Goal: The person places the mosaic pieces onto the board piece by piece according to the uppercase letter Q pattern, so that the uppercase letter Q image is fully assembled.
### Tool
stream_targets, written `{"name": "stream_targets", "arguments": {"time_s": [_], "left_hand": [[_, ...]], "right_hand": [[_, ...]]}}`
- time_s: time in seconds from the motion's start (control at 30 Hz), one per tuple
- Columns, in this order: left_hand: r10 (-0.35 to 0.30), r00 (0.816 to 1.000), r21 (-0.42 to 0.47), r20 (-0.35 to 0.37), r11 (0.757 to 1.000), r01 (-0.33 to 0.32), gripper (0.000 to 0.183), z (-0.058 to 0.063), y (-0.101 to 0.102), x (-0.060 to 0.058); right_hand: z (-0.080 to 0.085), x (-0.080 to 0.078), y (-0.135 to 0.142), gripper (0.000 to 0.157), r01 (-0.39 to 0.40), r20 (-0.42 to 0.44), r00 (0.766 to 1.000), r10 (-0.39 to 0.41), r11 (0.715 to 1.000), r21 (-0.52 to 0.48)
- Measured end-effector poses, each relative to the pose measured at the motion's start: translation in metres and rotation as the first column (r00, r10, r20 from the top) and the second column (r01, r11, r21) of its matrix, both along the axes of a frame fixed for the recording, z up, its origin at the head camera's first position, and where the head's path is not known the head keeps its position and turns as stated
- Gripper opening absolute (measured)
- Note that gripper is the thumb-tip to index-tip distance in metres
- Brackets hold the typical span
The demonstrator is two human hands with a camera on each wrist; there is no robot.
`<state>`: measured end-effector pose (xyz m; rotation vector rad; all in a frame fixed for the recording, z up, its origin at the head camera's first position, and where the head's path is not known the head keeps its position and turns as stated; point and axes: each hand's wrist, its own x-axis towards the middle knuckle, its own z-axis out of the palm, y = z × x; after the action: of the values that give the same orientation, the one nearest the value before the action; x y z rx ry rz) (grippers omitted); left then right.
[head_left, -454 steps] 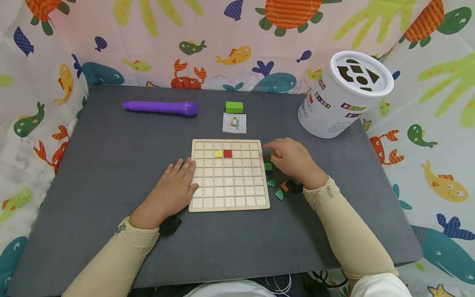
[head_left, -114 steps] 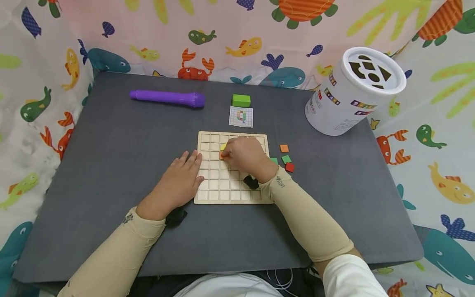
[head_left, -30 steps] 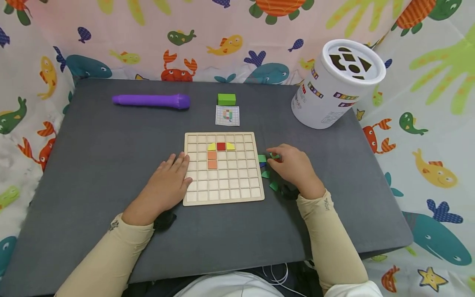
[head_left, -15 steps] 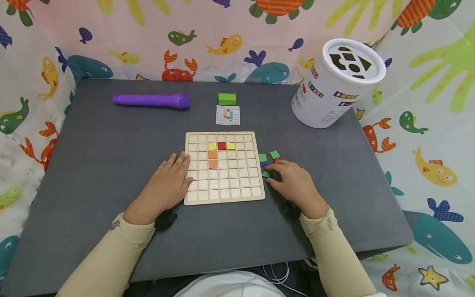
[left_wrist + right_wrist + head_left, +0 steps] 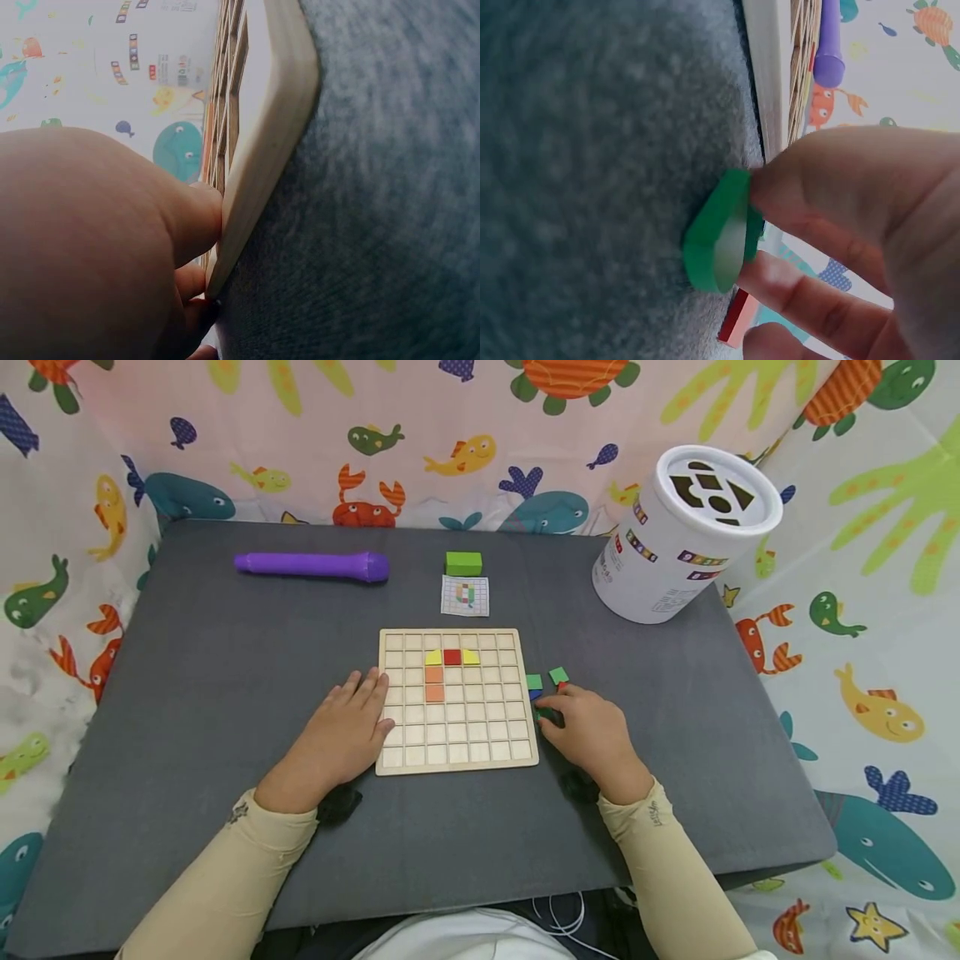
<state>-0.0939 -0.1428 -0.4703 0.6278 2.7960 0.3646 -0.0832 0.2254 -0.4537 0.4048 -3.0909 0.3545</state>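
My left hand point(image 5: 347, 727) lies with straight fingers against the left edge of a wooden grid board point(image 5: 457, 760); its thumb touches the rim in the left wrist view. On the board are a yellow piece point(image 5: 433, 657), a red square point(image 5: 452, 657), a second yellow piece point(image 5: 471, 657) and two orange squares, one above the other point(image 5: 434, 692). Just right of the board, my right hand point(image 5: 588, 727) pinches a green piece with a rounded side point(image 5: 705, 251) between thumb and finger, close to the cloth. Another green piece shows partly behind it.
Beside the board lie a green square point(image 5: 558, 676), a green piece point(image 5: 533, 682), a blue piece point(image 5: 535, 694) and a red piece point(image 5: 735, 319). Further back are a pattern card point(image 5: 465, 597), a green block point(image 5: 463, 563), a purple microphone-shaped stick point(image 5: 311, 566) and a white bucket point(image 5: 660, 568).
The board has gained the second yellow piece and two orange squares since the oldest frame. My right hand has moved from the upper loose pieces down to the green ones; my left hand stays put.
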Motion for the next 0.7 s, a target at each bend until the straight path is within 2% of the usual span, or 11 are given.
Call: {"name": "stream_targets", "arguments": {"time_s": [0.3,0.43,0.57,0.7], "left_hand": [[-0.003,1.0,-0.01,-0.006,1.0,0.003,0.068,0.002,0.002,-0.001],[-0.002,1.0,-0.013,0.004,1.0,0.002,0.069,0.0,0.003,-0.001],[-0.002,1.0,-0.015,0.008,1.0,0.002,0.069,0.0,0.003,-0.001],[0.008,1.0,-0.016,0.011,1.0,-0.008,0.07,0.0,0.003,-0.002]], "right_hand": [[0.0,0.004,-0.001,0.037,0.096,0.004,0.995,-0.096,0.995,0.012],[0.001,0.006,-0.002,0.031,0.122,0.013,0.992,-0.122,0.992,-0.002],[0.007,0.005,-0.016,0.027,0.067,-0.008,0.998,-0.068,0.996,-0.064],[0.014,-0.004,-0.049,0.019,-0.108,-0.048,0.993,0.104,0.991,-0.082]]}}
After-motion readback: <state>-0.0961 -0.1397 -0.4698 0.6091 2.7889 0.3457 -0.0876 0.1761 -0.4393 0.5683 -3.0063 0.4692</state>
